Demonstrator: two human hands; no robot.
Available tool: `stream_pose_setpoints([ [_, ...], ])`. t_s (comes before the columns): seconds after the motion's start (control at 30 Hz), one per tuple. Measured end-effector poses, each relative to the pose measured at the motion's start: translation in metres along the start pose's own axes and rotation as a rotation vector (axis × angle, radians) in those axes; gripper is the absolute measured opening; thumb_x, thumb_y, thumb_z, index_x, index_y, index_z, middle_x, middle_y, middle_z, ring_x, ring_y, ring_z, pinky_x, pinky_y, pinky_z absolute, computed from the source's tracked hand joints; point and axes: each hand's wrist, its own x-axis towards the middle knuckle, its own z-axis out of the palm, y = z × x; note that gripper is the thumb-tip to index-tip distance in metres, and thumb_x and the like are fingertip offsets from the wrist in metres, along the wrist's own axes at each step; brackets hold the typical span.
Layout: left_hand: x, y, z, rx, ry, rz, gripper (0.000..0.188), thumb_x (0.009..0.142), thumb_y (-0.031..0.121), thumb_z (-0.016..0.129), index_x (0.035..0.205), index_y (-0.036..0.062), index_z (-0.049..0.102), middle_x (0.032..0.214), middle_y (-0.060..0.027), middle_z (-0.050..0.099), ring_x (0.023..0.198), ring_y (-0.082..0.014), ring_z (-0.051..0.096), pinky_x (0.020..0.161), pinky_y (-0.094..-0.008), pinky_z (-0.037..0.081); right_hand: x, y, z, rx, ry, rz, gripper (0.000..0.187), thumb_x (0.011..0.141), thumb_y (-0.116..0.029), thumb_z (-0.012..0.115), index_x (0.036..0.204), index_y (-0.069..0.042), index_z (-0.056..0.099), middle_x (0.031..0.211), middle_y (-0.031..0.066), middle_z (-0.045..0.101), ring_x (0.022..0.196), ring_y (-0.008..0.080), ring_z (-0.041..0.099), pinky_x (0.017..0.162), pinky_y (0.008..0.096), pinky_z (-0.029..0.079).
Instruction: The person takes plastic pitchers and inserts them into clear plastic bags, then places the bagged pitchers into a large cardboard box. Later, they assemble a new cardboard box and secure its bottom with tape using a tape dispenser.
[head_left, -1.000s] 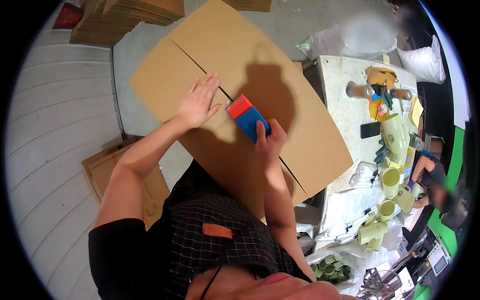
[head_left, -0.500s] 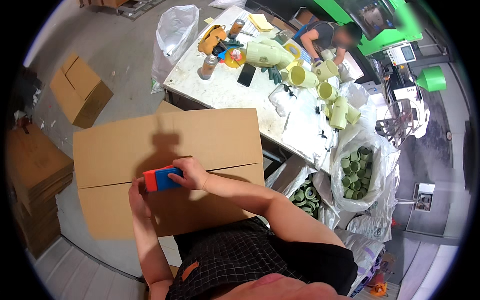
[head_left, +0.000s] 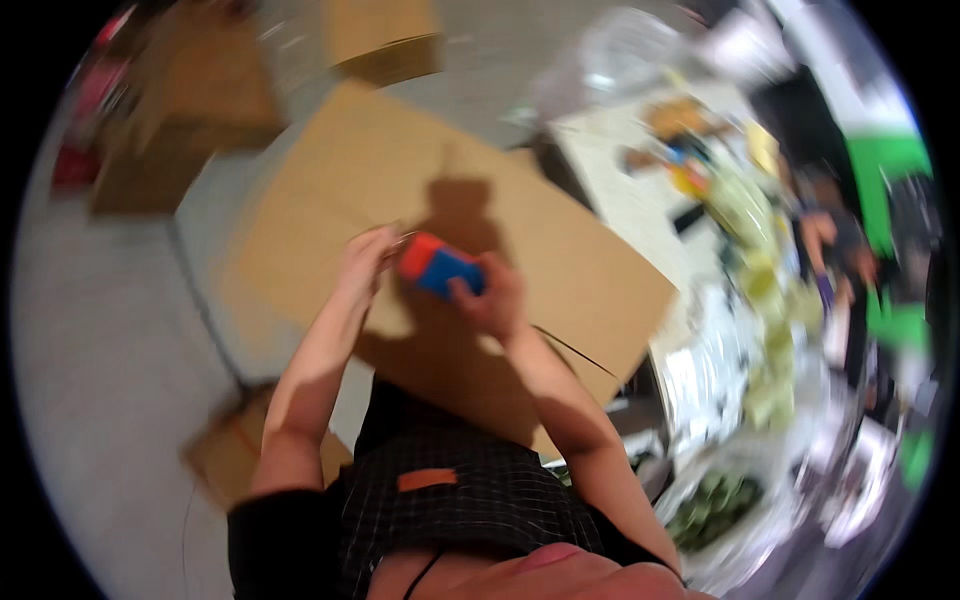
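My right hand [head_left: 498, 302] is closed around the blue end of a red-and-blue, block-shaped hand tool [head_left: 440, 270]. Its red end points left, toward my left hand [head_left: 368, 258]. The fingers of that hand are drawn together beside the red end, and whatever they pinch is too blurred to make out. Both hands are above a large closed cardboard box [head_left: 580, 250], whose seam between the flaps shows at the right. A dark shadow of my head lies across the box top.
To the right, a cluttered white worktable [head_left: 610, 150] carries pale green cylindrical parts [head_left: 765, 290]. A plastic bag of green parts [head_left: 715, 510] stands at lower right. Cardboard boxes [head_left: 385, 40] lie beyond and at left. Another person [head_left: 835, 240] works past the table.
My view has swung left, so the table and bags sit further right and the box appears turned. The red-and-blue tool stays in my right hand, with my left hand beside its red end.
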Motion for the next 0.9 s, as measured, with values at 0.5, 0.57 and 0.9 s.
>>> stream_pose_setpoints([
  [0.5,0.109,0.117,-0.285,0.768,0.488,-0.025,0.026,0.085,0.026,0.078,0.092,0.0032,0.069,0.092,-0.0121,0.071,0.081,-0.0200,0.063,0.074,-0.0371,0.052,0.105,-0.091,0.119,-0.066,-0.181,-0.187,0.035,0.092,-0.026,0.070,0.125,-0.018,0.062,0.085,0.0085,0.070,0.070,0.0287,0.067,0.062,0.0382,0.053],
  [0.57,0.135,0.066,-0.275,0.464,0.118,-0.161,0.029,0.090,0.026,0.072,0.105,0.0025,0.067,0.099,-0.0097,0.070,0.088,-0.0184,0.061,0.080,-0.0355,0.051,0.110,-0.074,0.127,-0.055,-0.150,-0.273,0.033,0.093,-0.025,0.069,0.125,-0.022,0.064,0.084,0.0081,0.069,0.068,0.0272,0.066,0.060,0.0368,0.052],
  [0.9,0.138,0.045,-0.151,1.504,0.605,0.256,0.072,0.094,0.059,0.052,0.134,-0.0011,0.055,0.129,-0.0245,0.061,0.123,-0.0404,0.057,0.103,-0.0475,0.045,0.107,-0.064,0.096,-0.159,-0.389,-0.167,0.061,0.063,-0.035,0.087,0.117,-0.014,0.068,0.091,0.0093,0.072,0.084,0.0314,0.070,0.072,0.0430,0.056],
])
